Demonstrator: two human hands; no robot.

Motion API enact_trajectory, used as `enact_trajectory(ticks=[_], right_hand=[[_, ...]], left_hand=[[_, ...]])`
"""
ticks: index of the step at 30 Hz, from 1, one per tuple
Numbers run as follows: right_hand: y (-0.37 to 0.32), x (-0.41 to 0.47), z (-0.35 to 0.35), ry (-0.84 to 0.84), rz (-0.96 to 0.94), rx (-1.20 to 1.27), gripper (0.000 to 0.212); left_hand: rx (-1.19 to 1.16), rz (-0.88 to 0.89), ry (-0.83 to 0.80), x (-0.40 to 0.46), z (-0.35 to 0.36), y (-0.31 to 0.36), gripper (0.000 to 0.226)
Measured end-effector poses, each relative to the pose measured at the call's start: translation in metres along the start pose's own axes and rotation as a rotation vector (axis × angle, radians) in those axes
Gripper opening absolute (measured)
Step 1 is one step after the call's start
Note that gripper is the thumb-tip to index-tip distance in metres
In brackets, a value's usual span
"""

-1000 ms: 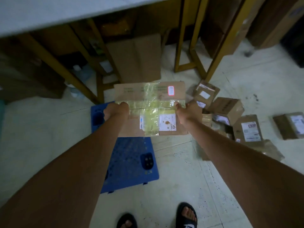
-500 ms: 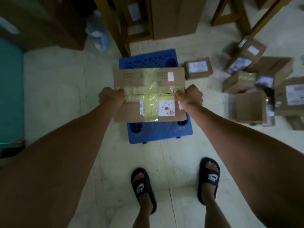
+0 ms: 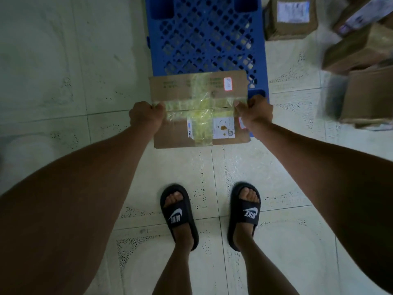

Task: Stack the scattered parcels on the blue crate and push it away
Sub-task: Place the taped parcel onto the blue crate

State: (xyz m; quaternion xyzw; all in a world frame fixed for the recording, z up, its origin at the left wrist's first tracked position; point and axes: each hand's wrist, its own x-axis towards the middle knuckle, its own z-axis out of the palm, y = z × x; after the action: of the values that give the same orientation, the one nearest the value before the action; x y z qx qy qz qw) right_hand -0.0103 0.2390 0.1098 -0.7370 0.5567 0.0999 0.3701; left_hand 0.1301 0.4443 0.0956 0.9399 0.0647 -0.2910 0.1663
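Observation:
I hold a flat brown cardboard parcel [image 3: 187, 92], crossed with yellowish tape and carrying a white label, between both hands. My left hand [image 3: 145, 114] grips its left edge and my right hand [image 3: 255, 111] grips its right edge. The parcel hangs over the near end of the blue lattice crate [image 3: 204, 33], which lies on the pale tiled floor and runs off the top of the view. Whether the parcel touches the crate I cannot tell. More brown parcels lie scattered to the right, one with a white label [image 3: 291, 15] right beside the crate.
Several cardboard boxes [image 3: 365, 96] are piled at the right edge, blurred. My two feet in black slides [image 3: 180, 218] stand on the tiles just behind the crate. Pale tiled floor [image 3: 63, 71] stretches to the left of the crate.
The view has tilted further down and I have come closer to the crate. The parcel, still held in both hands, now sits over the crate's near end instead of its middle.

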Motion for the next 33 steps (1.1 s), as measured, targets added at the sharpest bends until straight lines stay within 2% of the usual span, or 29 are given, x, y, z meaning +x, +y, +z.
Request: enact_trajectory(ticks=[4,8,14,17,22,33], right_hand=[[0.017,0.007,0.026,-0.01,-0.048,0.021,0.036],[0.015,0.016,0.033,0.013,-0.068,0.029,0.022],[0.012,0.029,0.038,0.016,-0.105,0.002,0.024],[0.014,0.029,0.04,0.037,-0.121,0.009,0.025],[0.016,0.03,0.04,0.036,-0.12,0.019,0.024],[0.024,0.032,0.046,0.092,-0.204,0.012,0.029]], left_hand=[[-0.074,-0.032,0.011,-0.001,0.016,-0.025,0.048],[-0.211,-0.05,0.019,0.005,0.02,-0.03,0.04],[-0.211,0.02,0.055,0.018,0.014,-0.025,0.035],[-0.286,0.016,0.073,0.017,0.015,-0.029,0.035],[-0.375,0.005,0.017,0.021,0.011,-0.034,0.036],[-0.357,0.078,0.014,0.034,0.016,-0.042,0.042]])
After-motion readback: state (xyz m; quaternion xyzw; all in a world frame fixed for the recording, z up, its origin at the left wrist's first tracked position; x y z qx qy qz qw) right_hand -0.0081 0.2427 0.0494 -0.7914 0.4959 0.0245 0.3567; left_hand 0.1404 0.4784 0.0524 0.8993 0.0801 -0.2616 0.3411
